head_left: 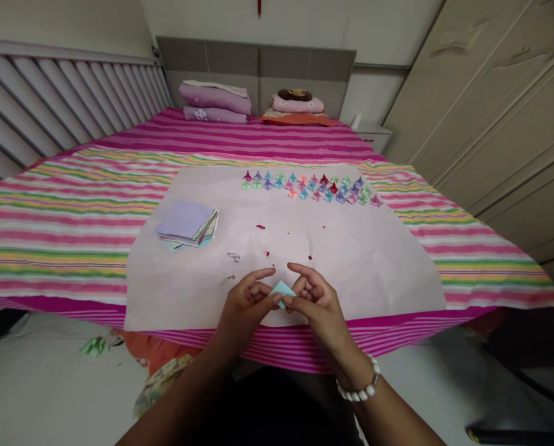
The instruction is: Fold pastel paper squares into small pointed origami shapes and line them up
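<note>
A small light-blue folded paper (282, 288) is held between my two hands, just above the near part of a pale sheet (374, 279). My left hand (253, 297) pinches its left corner between thumb and fingers, the index finger stretched out. On the right side my right hand (313, 293) grips the paper the same way, its index finger also raised. Farther back stand rows of small folded paper pieces (324, 179) in several colours. To the left lies a stack of square paper (186, 222) with a lilac sheet on top.
Small red scraps (261, 227) and bits of thin wire-like material (233, 256) are scattered on the pale sheet. It lies on a bed with a striped cover (63, 241). Folded bedding (215, 99) is piled by the headboard (230, 62). A green item (95, 347) is on the floor.
</note>
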`<state>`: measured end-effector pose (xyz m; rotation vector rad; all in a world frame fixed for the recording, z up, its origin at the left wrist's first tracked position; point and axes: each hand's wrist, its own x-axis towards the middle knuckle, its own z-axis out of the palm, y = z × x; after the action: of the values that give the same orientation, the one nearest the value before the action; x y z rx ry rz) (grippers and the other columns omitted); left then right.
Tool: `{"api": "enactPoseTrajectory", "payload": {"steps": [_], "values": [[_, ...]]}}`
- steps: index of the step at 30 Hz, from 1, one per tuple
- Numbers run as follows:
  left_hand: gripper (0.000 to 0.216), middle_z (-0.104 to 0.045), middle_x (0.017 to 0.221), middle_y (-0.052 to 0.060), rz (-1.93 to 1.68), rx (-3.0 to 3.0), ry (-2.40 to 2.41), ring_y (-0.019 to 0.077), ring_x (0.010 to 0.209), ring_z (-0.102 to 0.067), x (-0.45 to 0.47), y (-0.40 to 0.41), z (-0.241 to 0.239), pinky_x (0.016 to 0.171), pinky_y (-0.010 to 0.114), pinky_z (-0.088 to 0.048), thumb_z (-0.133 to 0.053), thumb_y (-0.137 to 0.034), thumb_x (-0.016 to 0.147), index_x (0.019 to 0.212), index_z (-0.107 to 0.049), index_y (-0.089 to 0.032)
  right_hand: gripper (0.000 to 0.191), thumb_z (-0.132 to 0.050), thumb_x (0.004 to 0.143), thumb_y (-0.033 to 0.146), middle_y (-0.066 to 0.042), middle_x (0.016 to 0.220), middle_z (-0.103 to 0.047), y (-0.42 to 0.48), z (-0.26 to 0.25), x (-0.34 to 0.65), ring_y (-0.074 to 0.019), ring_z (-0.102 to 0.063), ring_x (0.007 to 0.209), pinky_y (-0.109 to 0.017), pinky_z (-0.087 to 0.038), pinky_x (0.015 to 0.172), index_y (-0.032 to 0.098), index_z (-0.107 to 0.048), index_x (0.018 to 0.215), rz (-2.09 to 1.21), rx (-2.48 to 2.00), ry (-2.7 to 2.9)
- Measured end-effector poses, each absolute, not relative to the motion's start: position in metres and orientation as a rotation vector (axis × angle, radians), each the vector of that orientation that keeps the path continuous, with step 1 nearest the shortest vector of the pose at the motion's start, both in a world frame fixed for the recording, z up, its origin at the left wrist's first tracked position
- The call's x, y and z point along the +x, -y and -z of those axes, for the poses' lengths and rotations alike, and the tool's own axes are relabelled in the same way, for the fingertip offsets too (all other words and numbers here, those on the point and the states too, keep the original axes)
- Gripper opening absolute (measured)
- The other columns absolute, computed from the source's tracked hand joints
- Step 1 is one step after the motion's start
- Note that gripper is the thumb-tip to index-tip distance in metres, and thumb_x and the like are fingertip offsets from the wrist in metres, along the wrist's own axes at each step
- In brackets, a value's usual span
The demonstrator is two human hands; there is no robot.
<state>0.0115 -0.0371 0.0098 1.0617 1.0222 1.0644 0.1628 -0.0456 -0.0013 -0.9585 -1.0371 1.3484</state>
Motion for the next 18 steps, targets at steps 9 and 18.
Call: {"api": "enactPoseTrajectory", "payload": {"steps": [9, 18], "values": [[0.027, -0.071, 0.076, 0.001, -1.071, 1.143, -0.966, 0.015, 0.07, -0.067, 0.007, 0.0348, -0.0045, 0.071, 0.029, -0.055, -0.071, -0.029, 0.072, 0.095, -0.064, -0.017, 0.061, -0.074, 0.071, 0.021, 0.006, 0.067, -0.061, 0.0432, 0.0052, 0.1685, -0.0117, -0.061, 0.056, -0.027, -0.049, 0.059, 0.025, -0.053, 0.127, -1.343, -0.932, 1.02], [0.019, -0.074, 0.084, 0.0, -1.103, 1.473, -1.108, 0.0132, 0.073, -0.066, 0.0066, 0.0344, -0.0041, 0.07, 0.024, -0.053, -0.073, -0.02, 0.069, 0.088, -0.074, -0.022, 0.051, -0.078, 0.068, 0.025, 0.003, 0.071, -0.062, 0.0453, -0.0011, 0.1674, -0.0119, -0.059, 0.06, -0.025, -0.047, 0.057, 0.022, -0.056, 0.114, -1.238, -0.976, 1.096]]}}
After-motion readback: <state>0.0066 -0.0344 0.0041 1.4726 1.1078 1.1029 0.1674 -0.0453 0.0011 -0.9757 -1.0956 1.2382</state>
